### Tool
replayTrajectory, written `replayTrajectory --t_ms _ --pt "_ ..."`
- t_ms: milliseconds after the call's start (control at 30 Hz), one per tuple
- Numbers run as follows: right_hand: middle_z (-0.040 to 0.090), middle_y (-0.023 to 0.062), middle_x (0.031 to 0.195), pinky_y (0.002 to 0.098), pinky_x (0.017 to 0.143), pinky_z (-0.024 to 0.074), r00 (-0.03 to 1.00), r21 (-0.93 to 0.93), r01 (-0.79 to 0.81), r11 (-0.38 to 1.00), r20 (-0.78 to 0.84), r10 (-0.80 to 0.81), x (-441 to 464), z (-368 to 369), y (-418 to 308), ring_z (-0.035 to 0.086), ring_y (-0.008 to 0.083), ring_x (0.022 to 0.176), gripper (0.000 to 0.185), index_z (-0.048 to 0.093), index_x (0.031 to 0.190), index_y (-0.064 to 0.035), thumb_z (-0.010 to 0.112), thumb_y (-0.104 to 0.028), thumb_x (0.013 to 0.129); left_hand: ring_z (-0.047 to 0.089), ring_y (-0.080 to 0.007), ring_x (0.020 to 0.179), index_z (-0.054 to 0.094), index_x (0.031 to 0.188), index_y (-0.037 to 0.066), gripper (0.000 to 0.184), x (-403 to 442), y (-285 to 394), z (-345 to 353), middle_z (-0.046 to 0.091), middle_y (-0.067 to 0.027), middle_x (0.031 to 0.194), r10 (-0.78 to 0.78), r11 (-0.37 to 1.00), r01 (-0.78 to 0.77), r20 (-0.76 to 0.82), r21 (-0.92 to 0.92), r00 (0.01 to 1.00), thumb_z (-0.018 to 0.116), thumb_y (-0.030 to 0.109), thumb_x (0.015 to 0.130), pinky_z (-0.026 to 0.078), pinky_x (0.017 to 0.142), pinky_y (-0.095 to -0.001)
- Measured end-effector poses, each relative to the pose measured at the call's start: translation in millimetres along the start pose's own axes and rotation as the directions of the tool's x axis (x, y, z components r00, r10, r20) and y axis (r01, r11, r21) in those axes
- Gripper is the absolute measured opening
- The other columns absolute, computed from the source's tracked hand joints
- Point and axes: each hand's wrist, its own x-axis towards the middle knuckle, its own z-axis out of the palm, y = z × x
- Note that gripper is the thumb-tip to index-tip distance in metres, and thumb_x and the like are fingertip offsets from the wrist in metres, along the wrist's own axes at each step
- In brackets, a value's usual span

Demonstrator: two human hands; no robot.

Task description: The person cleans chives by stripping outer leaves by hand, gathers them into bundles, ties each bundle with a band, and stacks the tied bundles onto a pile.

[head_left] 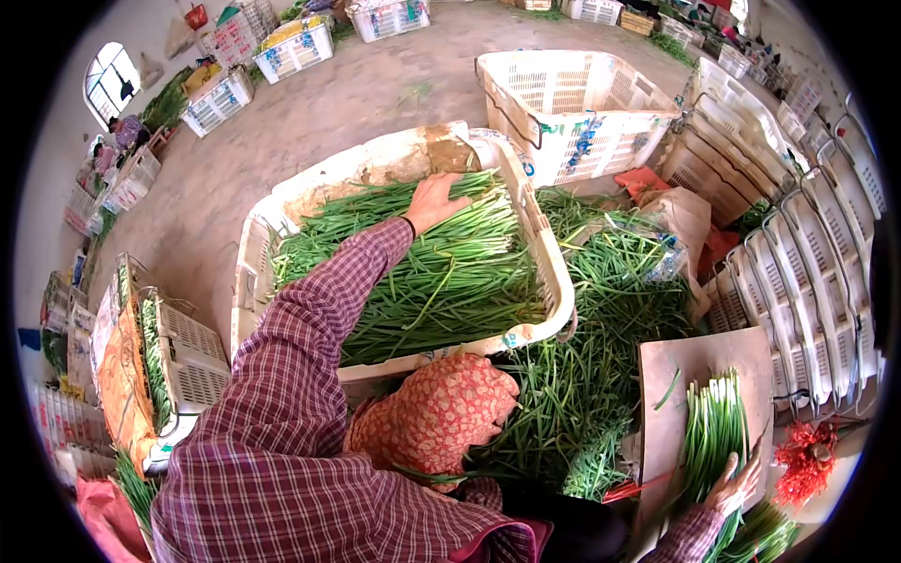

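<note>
My left hand (436, 202) lies on the long green stalks, which look like chives (422, 272), in a large white plastic crate (556, 281). Its thumb is spread from the fingers, and their tips are partly lost among the pale stalk ends. At the lower right, my right hand (735, 485) rests with fingers stretched along the side of a bunch of chives (715, 427). That bunch lies on a flat board (668, 375), white ends pointing away from me. A bundle of red ties (805, 457) is right of the board.
Loose greens (610, 310) are heaped between crate and board. An open white crate (582, 122) stands beyond, with stacked crates (807, 272) on the right. A floral-cloth-covered knee (432, 413) is against the near crate wall. Filled crates (296, 52) and people (127, 131) are farther back.
</note>
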Motion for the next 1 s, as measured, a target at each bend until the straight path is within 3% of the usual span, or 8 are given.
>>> replayTrajectory --t_ms 133,300,367,433,567,700,867,1000 --pt "0.05 0.0175 0.131 0.0488 0.098 0.0359 0.997 0.08 0.071 0.994 -0.031 -0.069 -9.6 -34.9 -53.7 0.048 0.0363 0.118 0.065 0.04 0.141 -0.01 0.039 -0.055 0.094 0.032 -0.0401 0.133 0.039 0.135 -0.004 0.085 -0.8 -3.8 26.0 0.04 -0.0281 0.138 0.017 0.996 -0.024 0.081 0.083 0.997 0.067 0.051 0.078 0.023 0.109 -0.0516" --pt "0.053 0.0192 0.124 0.0504 0.099 0.0348 0.98 0.168 0.195 0.966 0.012 -0.2 -22.4 -47.3 -121.4 0.048 0.0365 0.118 0.065 0.046 0.135 -0.0024 0.041 -0.053 0.094 0.027 -0.0384 0.136 0.041 0.134 -0.003 0.085 10.9 17.0 61.3 0.039 -0.0248 0.139 0.016 0.99 -0.023 0.051 0.138 0.999 0.07 0.05 0.075 0.021 0.11 -0.0529" --pt "0.054 0.0184 0.122 0.0499 0.098 0.0362 0.964 0.24 0.242 0.94 0.054 -0.261 -21.1 -49.1 -150.0 0.05 0.0347 0.112 0.066 0.048 0.133 -0.0031 0.043 -0.055 0.093 0.033 -0.0367 0.132 0.046 0.126 -0.002 0.078 13.9 17.3 74.7 0.044 -0.0221 0.131 0.058 0.978 -0.058 0.009 0.199 0.998 0.073 0.046 0.072 0.023 0.109 -0.0519" --pt "0.056 0.0176 0.118 0.0499 0.097 0.0368 0.943 0.257 0.291 0.921 0.085 -0.322 -19.0 -49.1 -175.6 0.051 0.0343 0.108 0.067 0.049 0.133 -0.0031 0.044 -0.056 0.092 0.044 -0.0333 0.113 0.051 0.113 0.001 0.064 7.2 24.6 82.0 0.049 -0.0164 0.108 0.096 0.981 -0.076 -0.103 0.18 0.99 0.078 0.037 0.067 0.029 0.103 -0.0497" --pt "0.06 0.0152 0.109 0.0519 0.1 0.035 0.894 0.405 0.333 0.852 0.153 -0.422 -18.7 -45.7 -223.6 0.057 0.0286 0.102 0.068 0.052 0.129 -0.0053 0.041 -0.061 0.091 0.049 -0.0317 0.104 0.05 0.113 0.003 0.061 -13.6 33.1 91.9 0.049 -0.015 0.103 0.183 0.969 -0.156 -0.133 0.192 0.974 0.08 0.029 0.066 0.036 0.096 -0.0437" --pt "0.062 0.0115 0.107 0.0532 0.103 0.0325 0.848 0.477 0.354 0.805 0.198 -0.491 -19.1 -41.3 -254.1 0.059 0.0266 0.102 0.057 0.055 0.126 -0.0089 0.052 -0.053 0.089 0.051 -0.035 0.11 0.042 0.124 0.002 0.078 1.9 35.5 80.7 0.053 -0.0185 0.116 -0.002 0.996 -0.005 0.085 0.088 0.996 0.082 0.033 0.065 0.04 0.094 -0.046" --pt "0.062 0.0111 0.104 0.0532 0.101 0.0343 0.781 0.544 0.392 0.742 0.229 -0.581 -15.8 -29.1 -273.1 0.059 0.0273 0.097 0.051 0.057 0.122 -0.0077 0.059 -0.045 0.087 0.054 -0.0359 0.107 0.051 0.122 0.002 0.079 32.4 38.0 72.6 0.058 -0.0185 0.108 -0.023 0.976 -0.074 0.44 0.203 0.898 0.083 0.037 0.059 0.043 0.093 -0.0444" --pt "0.064 0.0096 0.094 0.0494 0.096 0.0385 0.706 0.625 0.472 0.622 0.155 -0.691 -6.1 -24.0 -298.2 0.06 0.0276 0.09 0.042 0.06 0.115 -0.0065 0.068 -0.03 0.081 0.056 -0.0342 0.106 0.064 0.116 0.007 0.063 21.6 23.2 85.5 0.062 -0.0175 0.11 0.041 0.998 -0.05 0.193 0.043 0.98 0.08 0.031 0.059 0.046 0.09 -0.0414"
